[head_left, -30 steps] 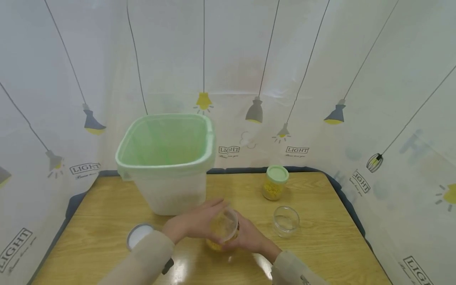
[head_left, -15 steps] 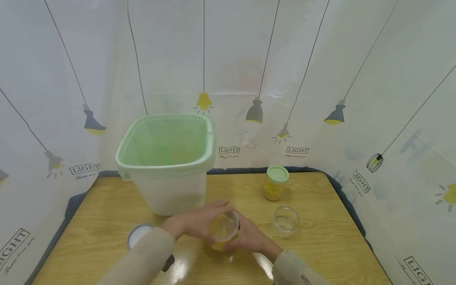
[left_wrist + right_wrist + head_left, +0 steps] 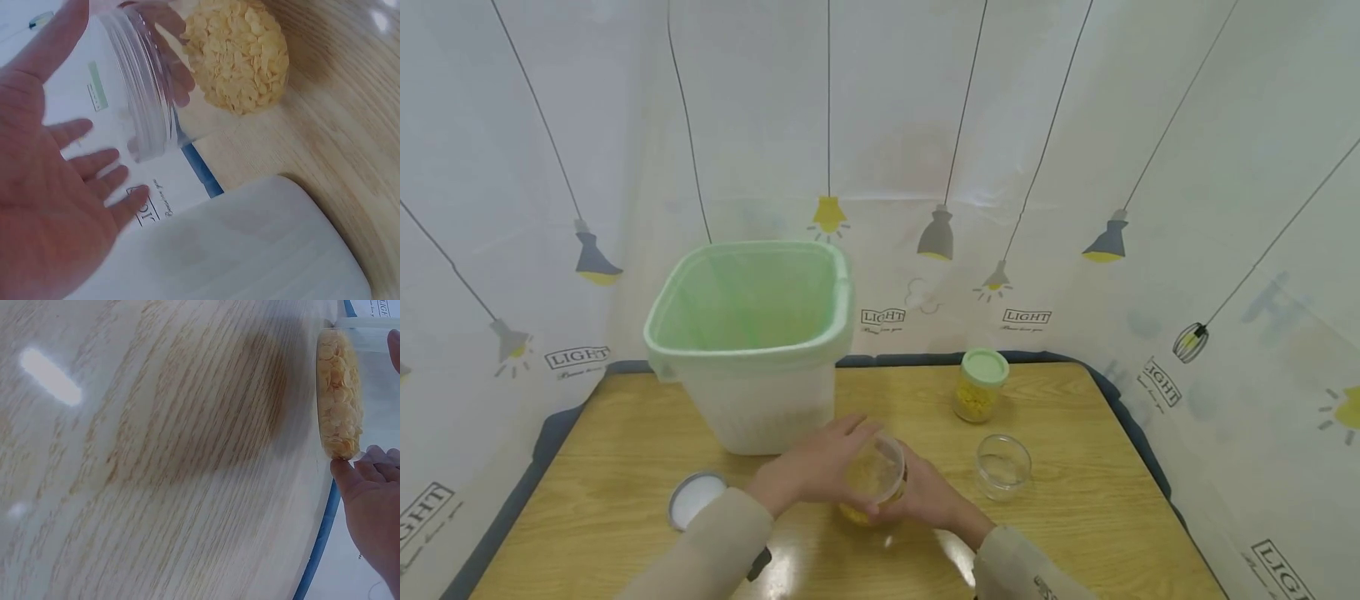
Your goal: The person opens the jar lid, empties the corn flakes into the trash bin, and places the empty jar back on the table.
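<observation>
A clear jar (image 3: 877, 468) with pale yellow flakes (image 3: 240, 59) in its bottom is tilted between both hands in the head view. My right hand (image 3: 925, 496) grips its side; in the right wrist view the thumb lies at the jar's bottom edge. My left hand (image 3: 820, 467) is at the jar's top. In the left wrist view its fingers (image 3: 100, 162) are spread loosely around the ridged clear mouth end, with a gap showing between them and the jar. The jar is held low over the wooden table (image 3: 1060, 433).
A white bin (image 3: 775, 408) with a green rim stands behind my left hand. A round white disc with a grey rim (image 3: 695, 498) lies on the left. To the right are a small glass bowl (image 3: 1002, 468) and a green-lidded jar (image 3: 979, 387) with yellow contents.
My left hand turned slightly at the jar's top and has turned back, its fingers shifting around the mouth end. The right hand and the jar stay nearly in place.
</observation>
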A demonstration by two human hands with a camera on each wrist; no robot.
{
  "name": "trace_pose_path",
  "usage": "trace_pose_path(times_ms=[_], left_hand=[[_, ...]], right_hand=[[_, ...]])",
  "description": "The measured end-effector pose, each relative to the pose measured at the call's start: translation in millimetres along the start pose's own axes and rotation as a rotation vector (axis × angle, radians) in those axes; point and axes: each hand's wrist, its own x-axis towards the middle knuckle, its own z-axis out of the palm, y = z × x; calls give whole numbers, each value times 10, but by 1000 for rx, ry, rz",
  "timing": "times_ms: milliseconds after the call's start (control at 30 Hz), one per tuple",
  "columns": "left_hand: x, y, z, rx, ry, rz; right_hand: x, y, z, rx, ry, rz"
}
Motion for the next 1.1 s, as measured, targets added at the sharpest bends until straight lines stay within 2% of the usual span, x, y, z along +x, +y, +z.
trace_pose_path(times_ms=[167,333,433,600,733,967,1100], left_hand=[[-3,-14,-75,-96,-62,84],[21,-35,-71,-90,-109,144],[41,-45,-54,-79,-129,155],[56,-59,-60,-76,-149,131],[40,-43,-79,-8,-116,94],[23,16,-47,194,29,65],[21,39,-23,263,78,28]], right_hand=[[10,-31,4,-6,-14,5],[2,-62,6,11,-41,-6],[3,-74,6,25,-53,-8],[-1,-65,22,34,-49,-7],[2,-47,37,55,-41,-13],[28,-60,37,74,-13,-14],[38,-76,34,61,4,-11]])
